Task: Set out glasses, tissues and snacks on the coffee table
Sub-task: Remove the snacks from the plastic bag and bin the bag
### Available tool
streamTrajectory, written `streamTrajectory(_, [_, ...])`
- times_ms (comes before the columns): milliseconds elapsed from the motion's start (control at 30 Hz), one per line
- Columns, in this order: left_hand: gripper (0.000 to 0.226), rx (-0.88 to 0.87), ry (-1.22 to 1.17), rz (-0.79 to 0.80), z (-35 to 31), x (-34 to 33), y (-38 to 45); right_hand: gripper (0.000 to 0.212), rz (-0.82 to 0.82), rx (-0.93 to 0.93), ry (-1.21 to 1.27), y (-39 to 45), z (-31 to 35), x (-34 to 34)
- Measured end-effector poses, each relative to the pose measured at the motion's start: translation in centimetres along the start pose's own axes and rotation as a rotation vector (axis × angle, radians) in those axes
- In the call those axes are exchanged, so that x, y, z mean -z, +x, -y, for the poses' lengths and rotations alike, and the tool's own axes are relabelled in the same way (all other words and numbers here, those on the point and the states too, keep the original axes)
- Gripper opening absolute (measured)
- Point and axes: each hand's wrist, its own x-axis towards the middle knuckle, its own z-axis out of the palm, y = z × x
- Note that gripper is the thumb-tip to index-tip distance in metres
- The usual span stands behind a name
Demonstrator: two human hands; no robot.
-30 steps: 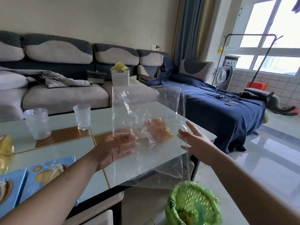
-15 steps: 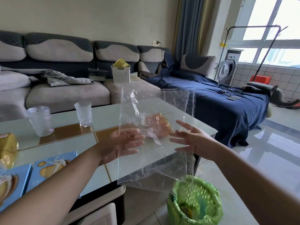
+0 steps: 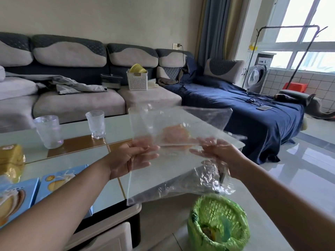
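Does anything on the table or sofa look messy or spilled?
Nothing is spilled. Both glasses stand upright on the coffee table. The only untidy thing is a grey garment lying crumpled on the sofa. The clear bag held in both hands looks wrinkled, not torn.

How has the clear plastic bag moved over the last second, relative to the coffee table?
Yes. The clear plastic bag, held by both hands, has tipped from nearly upright to flatter above the coffee table, its top edge swinging away toward the sofa.

bag (image 3: pixel 174 156) clear | bin (image 3: pixel 218 227) green | boxes (image 3: pixel 59 180) blue | sofa (image 3: pixel 78 104) grey-navy
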Motion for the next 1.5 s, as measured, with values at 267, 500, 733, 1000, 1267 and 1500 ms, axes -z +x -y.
streamTrajectory(267, [0.054, 0.208, -0.014, 0.008, 1.0, 0.7, -0.4, 0.052, -0.09, 0.07, -0.393, 0.8, 0.1, 0.9])
streamTrajectory(500, [0.069, 0.214, 0.013, 0.194, 0.6, 0.7, -0.7, 0.052, -0.142, 0.138, -0.843, -0.1, 0.4, 0.8])
streamTrajectory(733, [0.068, 0.014, -0.056, 0.13, 1.7, 0.4, -0.1, 0.082, -0.253, 0.107, 0.035, -1.6, 0.1, 3.0])
streamTrajectory(1000, [0.041, -0.385, -0.121, -0.444, 3.0, -2.9, 1.7, 0.086, -0.388, -0.073, 0.315, -1.6, -3.1, -0.9])
streamTrajectory(1267, [0.041, -0.427, -0.259, -0.263, 4.1, -7.5, 0.4, 0.115, -0.315, -0.141, 0.377, 1.1, -3.0, -4.8])
streamTrajectory(1500, [0.054, -0.282, -0.447, -0.083, 5.5, -8.2, -0.4, 0.076, -0.171, -0.112, 0.426, 0.9, -3.4, -4.3])
